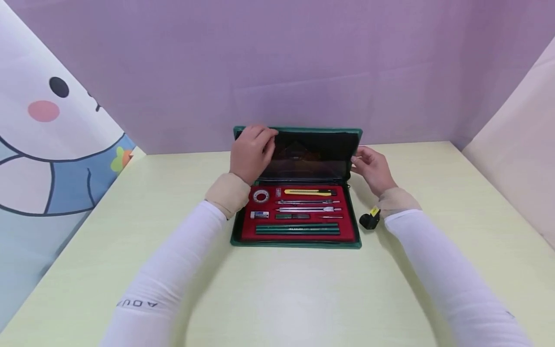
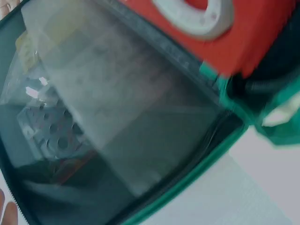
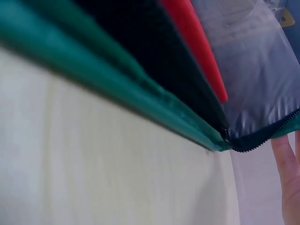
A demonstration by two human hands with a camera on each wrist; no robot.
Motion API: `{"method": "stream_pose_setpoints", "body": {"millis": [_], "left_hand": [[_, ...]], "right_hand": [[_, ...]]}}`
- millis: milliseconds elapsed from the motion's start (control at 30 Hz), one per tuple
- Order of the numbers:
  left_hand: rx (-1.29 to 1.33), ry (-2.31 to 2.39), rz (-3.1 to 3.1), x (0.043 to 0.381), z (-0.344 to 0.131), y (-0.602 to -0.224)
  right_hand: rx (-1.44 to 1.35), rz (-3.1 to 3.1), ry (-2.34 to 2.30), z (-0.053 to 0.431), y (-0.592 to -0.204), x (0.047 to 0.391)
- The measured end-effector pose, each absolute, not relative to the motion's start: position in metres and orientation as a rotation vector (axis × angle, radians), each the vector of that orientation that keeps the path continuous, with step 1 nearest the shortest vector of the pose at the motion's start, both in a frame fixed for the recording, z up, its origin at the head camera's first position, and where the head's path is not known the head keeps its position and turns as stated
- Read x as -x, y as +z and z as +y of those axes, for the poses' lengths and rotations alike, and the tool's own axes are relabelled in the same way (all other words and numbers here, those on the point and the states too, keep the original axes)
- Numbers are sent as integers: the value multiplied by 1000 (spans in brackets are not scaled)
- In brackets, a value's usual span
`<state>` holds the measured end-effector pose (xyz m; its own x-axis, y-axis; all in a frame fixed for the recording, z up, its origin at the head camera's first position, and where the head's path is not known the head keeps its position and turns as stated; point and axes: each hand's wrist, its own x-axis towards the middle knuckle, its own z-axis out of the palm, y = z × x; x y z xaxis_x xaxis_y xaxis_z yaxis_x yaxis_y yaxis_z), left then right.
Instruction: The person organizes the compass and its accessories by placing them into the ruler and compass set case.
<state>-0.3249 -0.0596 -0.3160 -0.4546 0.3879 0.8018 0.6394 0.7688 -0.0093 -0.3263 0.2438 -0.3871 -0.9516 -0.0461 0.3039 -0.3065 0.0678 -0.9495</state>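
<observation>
A green zippered drawing-instrument case (image 1: pixel 296 245) stands open on the table, its lid (image 1: pixel 303 131) raised at the back. My left hand (image 1: pixel 251 150) grips the lid's top left edge, fingers bent over it. At the lid's right edge my right hand (image 1: pixel 372 166) holds the side with its fingertips; the right wrist view shows fingers (image 3: pixel 283 161) against the green zipper border. Inside the lid is a clear pocket (image 2: pixel 117 93) with a perforated plastic template (image 2: pixel 56 129) behind it. A red tray (image 1: pixel 247 231) holds a tape roll (image 1: pixel 261 195), yellow cutter (image 1: pixel 309 192), compasses (image 1: pixel 309 209), eraser (image 1: pixel 259 215) and green pencils (image 1: pixel 297 231).
A small black object with a yellow label (image 1: pixel 370 220) lies to the right of the case, beside my right wrist. Behind the pale table (image 1: pixel 295 294) rises a purple cloth backdrop (image 1: pixel 299 62). A cartoon-printed cloth (image 1: pixel 47 135) hangs on the left.
</observation>
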Motion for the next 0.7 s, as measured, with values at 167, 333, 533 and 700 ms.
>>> {"method": "stream_pose_setpoints", "body": {"millis": [167,333,533,700], "left_hand": [[826,-311,-2100,320,-61,-306],[835,-321,-2220,311,-64,-303],[818,-344,-2267,294,-72,-304],[815,-328,-2325,276,-79,-306]], "right_hand": [[-441,-2282,1899,254,-383,322],[-504,-2407,1796,263,-379,318],[-418,-2574,1620,268,-378,315],[-304,-2732,1500,275,-382,313]]}}
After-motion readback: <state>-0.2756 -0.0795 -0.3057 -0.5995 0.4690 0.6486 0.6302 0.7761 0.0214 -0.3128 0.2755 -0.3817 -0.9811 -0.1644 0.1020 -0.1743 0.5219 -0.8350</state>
